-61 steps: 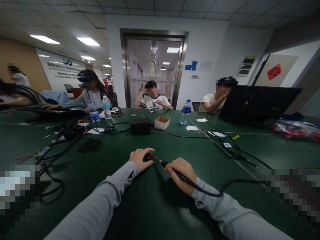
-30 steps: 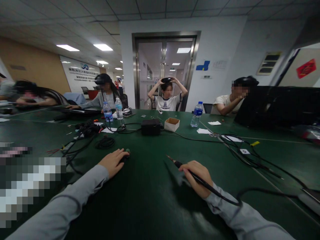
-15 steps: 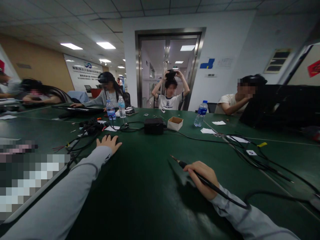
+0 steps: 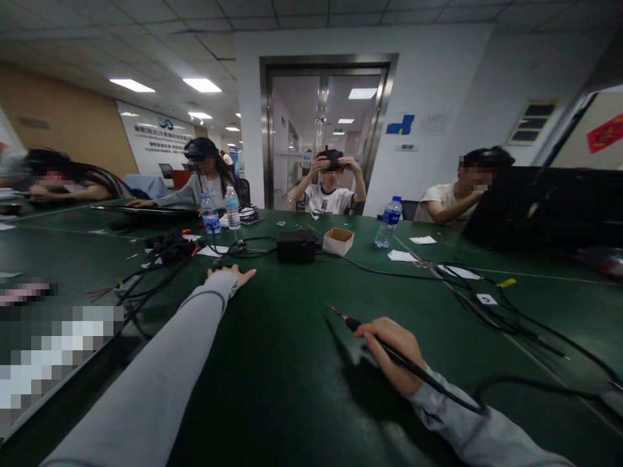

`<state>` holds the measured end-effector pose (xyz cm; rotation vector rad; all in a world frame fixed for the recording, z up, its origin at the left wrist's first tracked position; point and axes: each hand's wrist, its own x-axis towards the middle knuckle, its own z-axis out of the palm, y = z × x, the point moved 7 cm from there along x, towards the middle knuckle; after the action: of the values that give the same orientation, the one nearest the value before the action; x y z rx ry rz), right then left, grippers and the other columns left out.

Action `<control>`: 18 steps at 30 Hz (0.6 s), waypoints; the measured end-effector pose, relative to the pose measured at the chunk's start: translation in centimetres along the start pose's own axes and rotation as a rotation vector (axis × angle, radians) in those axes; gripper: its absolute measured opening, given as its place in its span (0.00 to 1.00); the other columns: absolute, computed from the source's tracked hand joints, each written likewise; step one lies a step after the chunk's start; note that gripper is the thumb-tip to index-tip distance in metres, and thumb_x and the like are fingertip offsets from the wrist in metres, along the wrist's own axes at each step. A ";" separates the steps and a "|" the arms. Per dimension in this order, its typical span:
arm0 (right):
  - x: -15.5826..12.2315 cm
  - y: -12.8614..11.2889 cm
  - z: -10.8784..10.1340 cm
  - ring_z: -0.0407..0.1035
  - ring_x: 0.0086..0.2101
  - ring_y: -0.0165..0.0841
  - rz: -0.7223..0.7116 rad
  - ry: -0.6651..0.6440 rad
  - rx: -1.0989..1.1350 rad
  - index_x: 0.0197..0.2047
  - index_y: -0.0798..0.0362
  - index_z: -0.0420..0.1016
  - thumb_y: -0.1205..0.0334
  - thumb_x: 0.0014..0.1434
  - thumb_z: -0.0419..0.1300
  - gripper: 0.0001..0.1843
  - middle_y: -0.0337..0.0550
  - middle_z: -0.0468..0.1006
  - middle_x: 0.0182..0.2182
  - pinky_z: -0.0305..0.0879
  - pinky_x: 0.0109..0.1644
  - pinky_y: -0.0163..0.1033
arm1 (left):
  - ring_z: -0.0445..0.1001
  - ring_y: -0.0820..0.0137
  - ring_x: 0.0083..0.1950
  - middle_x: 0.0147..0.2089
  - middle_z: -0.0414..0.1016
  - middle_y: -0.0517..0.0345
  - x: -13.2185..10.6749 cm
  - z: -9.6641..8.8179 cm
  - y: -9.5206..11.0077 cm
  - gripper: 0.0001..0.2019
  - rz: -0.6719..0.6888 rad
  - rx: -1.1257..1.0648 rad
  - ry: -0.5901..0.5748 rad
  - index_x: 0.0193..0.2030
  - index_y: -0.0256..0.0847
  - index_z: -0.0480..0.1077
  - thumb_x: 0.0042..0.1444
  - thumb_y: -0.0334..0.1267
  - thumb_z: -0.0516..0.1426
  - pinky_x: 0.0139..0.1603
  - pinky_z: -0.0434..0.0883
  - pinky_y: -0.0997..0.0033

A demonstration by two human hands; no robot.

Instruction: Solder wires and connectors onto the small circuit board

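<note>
My right hand (image 4: 392,347) is closed around the dark handle of a soldering iron (image 4: 354,323). The iron's bare tip points up and to the left above the green table (image 4: 272,363), and its black cord trails back over my sleeve. Reaching far forward, my left hand (image 4: 236,274) is low over the table, near a sheet of white paper (image 4: 214,251) and dark cables. Its thumb stretches out to the right. The other fingers are partly behind the wrist and sleeve, with a small dark thing close to them; I cannot tell whether they touch it.
Beyond my hands stand a black box (image 4: 296,247), an open carton (image 4: 338,242) and a water bottle (image 4: 389,222). Tangled cables (image 4: 170,250) lie on the left, and black cables (image 4: 487,298) on the right. Several people sit around the table, one (image 4: 331,185) with hands raised to a headset.
My left hand has moved right and slightly forward, its fingers now less visible. The right hand keeps the soldering iron in nearly the same place. The person opposite has lowered the headset toward the face.
</note>
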<state>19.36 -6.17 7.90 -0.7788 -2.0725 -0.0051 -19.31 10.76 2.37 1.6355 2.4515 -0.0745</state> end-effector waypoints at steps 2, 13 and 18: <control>0.0 0.0 -0.1 0.75 0.28 0.33 0.006 0.008 0.000 0.33 0.49 0.76 0.64 0.64 0.52 0.12 0.41 0.80 0.26 0.70 0.34 0.37 | 0.56 0.40 0.69 0.69 0.56 0.31 -1.0 0.3 2.4 0.48 0.050 -0.003 0.011 0.68 0.34 0.56 0.51 0.70 0.39 0.66 0.52 0.37; -0.1 0.1 -0.8 0.75 0.29 0.34 0.030 0.088 -0.049 0.35 0.50 0.76 0.65 0.65 0.52 0.12 0.41 0.81 0.28 0.70 0.36 0.38 | 0.46 0.43 0.72 0.73 0.45 0.35 -12.9 3.6 15.7 0.50 0.513 -0.044 -0.013 0.71 0.35 0.50 0.52 0.72 0.40 0.69 0.47 0.43; -0.5 1.0 -1.0 0.76 0.30 0.34 0.094 0.148 -0.062 0.35 0.50 0.76 0.62 0.65 0.52 0.12 0.42 0.81 0.30 0.71 0.37 0.37 | 0.46 0.44 0.73 0.73 0.48 0.38 -20.0 4.7 17.3 0.46 0.670 -0.090 -0.019 0.71 0.37 0.51 0.53 0.69 0.44 0.70 0.45 0.42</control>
<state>20.89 -5.90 7.86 -0.8866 -1.9022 -0.0737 4.61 -1.44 2.66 2.2885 1.7405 0.1149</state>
